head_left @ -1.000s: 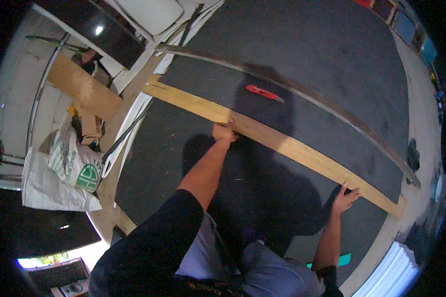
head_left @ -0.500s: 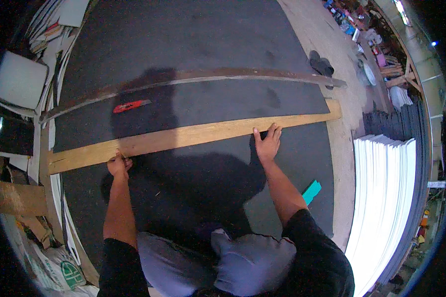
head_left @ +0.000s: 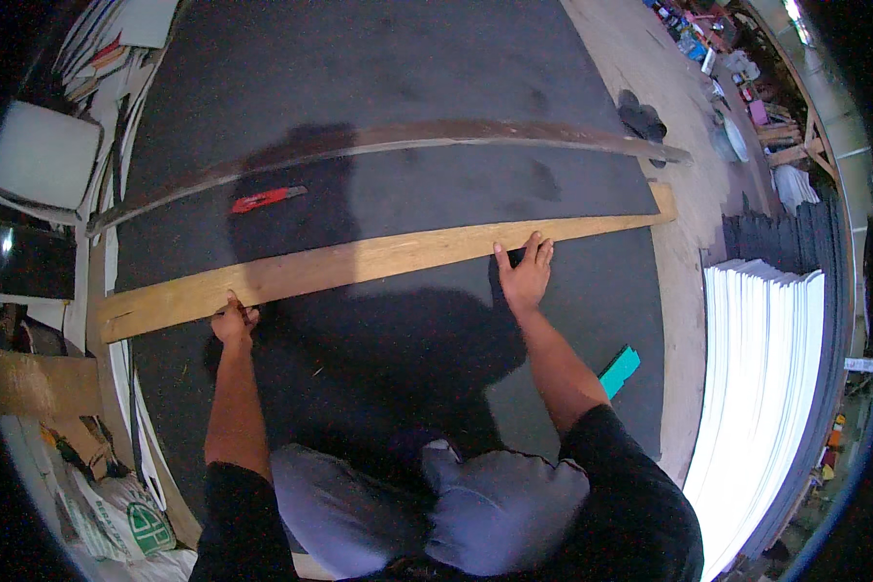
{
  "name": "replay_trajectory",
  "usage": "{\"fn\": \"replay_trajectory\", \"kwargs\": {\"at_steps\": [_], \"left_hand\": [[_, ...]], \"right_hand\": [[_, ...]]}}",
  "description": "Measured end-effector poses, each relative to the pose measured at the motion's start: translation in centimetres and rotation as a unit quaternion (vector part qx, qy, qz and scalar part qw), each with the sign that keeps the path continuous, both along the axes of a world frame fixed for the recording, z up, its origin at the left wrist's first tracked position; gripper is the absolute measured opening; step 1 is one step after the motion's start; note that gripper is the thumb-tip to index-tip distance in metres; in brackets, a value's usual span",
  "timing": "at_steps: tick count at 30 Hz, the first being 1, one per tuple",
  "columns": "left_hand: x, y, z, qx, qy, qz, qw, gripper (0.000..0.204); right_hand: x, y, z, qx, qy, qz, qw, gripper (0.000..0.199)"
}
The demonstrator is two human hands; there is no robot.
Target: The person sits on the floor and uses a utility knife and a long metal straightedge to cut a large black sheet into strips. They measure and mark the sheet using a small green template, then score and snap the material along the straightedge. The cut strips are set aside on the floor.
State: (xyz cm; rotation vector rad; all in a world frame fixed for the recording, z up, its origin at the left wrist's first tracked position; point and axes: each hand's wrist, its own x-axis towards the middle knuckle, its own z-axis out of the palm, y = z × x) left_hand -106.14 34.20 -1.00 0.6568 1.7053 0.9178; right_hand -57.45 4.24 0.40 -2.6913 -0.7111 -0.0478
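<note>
A long, flat wooden board (head_left: 398,254) lies slantwise across a large dark grey sheet (head_left: 417,58). At the board's near edge, toward its left end, my left hand (head_left: 234,322) is closed, with the index finger laid on the wood. Farther right, my right hand (head_left: 527,276) rests open, its spread fingertips reaching onto the same edge. Beyond the board sits a red utility knife (head_left: 268,199), apart from both hands. A teal flat piece (head_left: 620,370) lies on the sheet beside my right forearm.
A long dark strip (head_left: 436,136) crosses the sheet beyond the knife. Dark sandals (head_left: 642,118) stand past the sheet's right edge. Stacked white sheets (head_left: 761,378) rise at the right. To the left are a white panel (head_left: 44,155) and a printed sack (head_left: 131,519).
The whole view has shifted slightly, so the board and knife appear a little farther right. My right hand's fingers are spread somewhat wider. Both hands stay at the board's near edge.
</note>
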Motion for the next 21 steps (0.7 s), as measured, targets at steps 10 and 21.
{"fn": "replay_trajectory", "kwargs": {"at_steps": [10,21], "left_hand": [[6.0,-2.6,0.6,0.026,0.088,0.029,0.995,0.046],[3.4,-4.3,0.0,0.053,0.065,-0.003,0.996,0.061]], "right_hand": [[5.1,-3.1,-0.8,-0.131,-0.113,0.077,0.982,0.079],[5.8,-2.8,-3.2,-0.076,-0.070,0.119,0.987,0.086]]}}
